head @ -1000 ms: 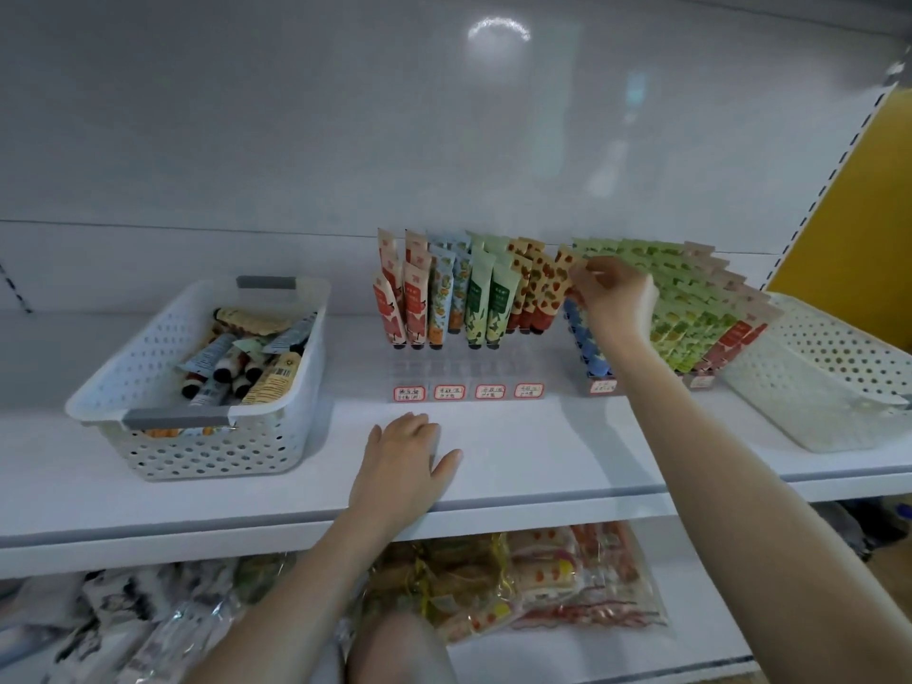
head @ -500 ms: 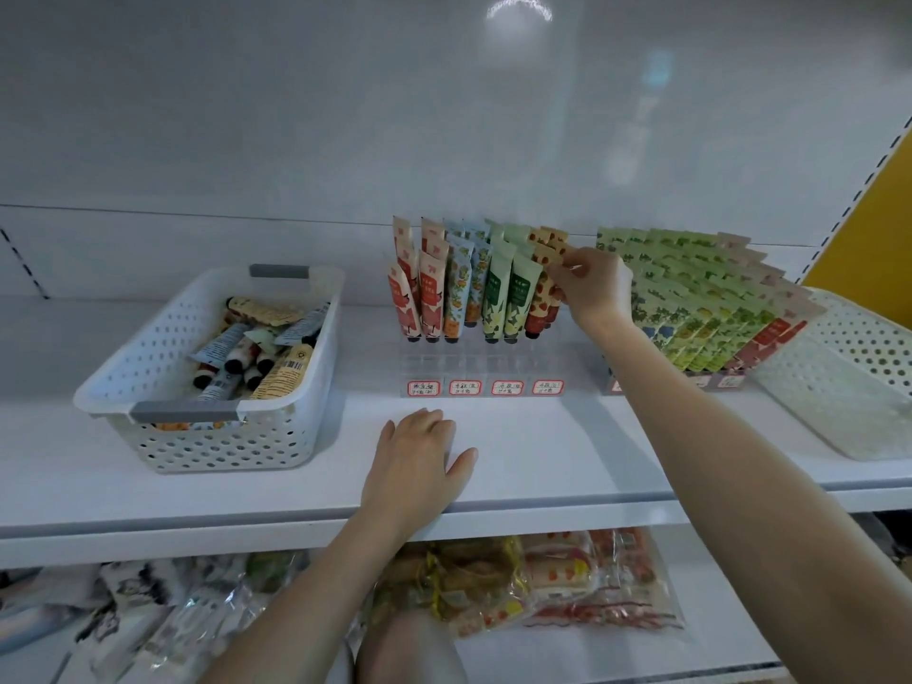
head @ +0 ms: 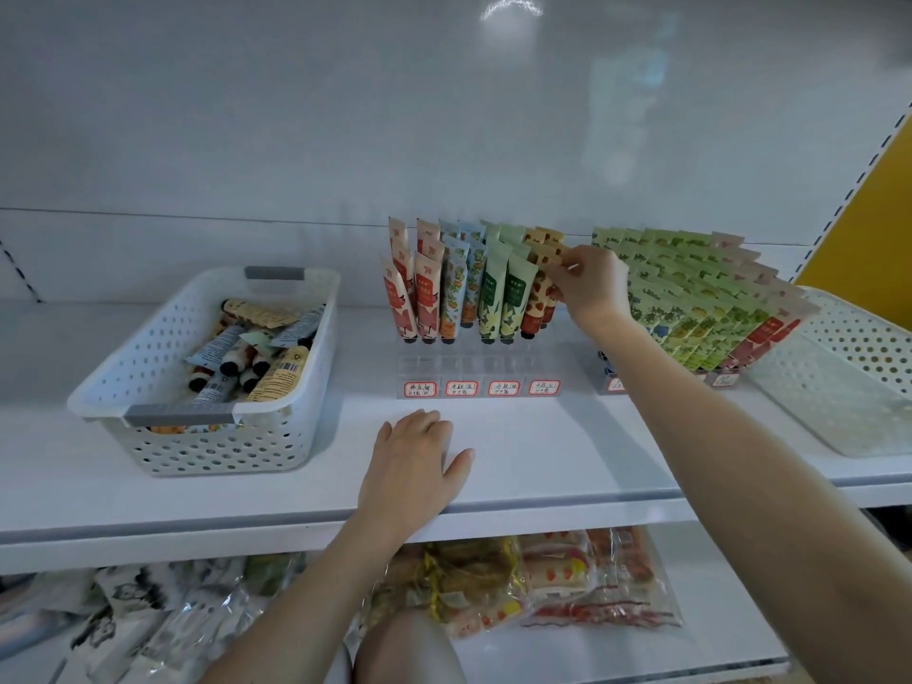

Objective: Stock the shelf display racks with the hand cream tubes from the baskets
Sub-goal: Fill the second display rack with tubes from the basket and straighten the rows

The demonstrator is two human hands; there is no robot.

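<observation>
A clear display rack [head: 477,372] stands mid-shelf with upright hand cream tubes in red, blue, green and orange rows. My right hand [head: 589,283] pinches the top of an orange strawberry-print tube [head: 543,283] in the rack's right-hand row. My left hand [head: 412,464] lies flat on the shelf board in front of the rack, holding nothing. A second rack [head: 720,377] to the right is packed with green and red tubes [head: 701,298]. The white basket [head: 163,427] on the left holds several loose tubes [head: 256,348].
A second white perforated basket [head: 858,367] lies tipped at the right end of the shelf. The white shelf [head: 543,446] has a back panel close behind the racks. Below, a lower shelf carries bagged snacks [head: 543,585]. A yellow wall [head: 868,224] borders the right.
My right hand moved left from the green tubes of the right rack to the orange row of the middle rack. My left hand stayed on the shelf.
</observation>
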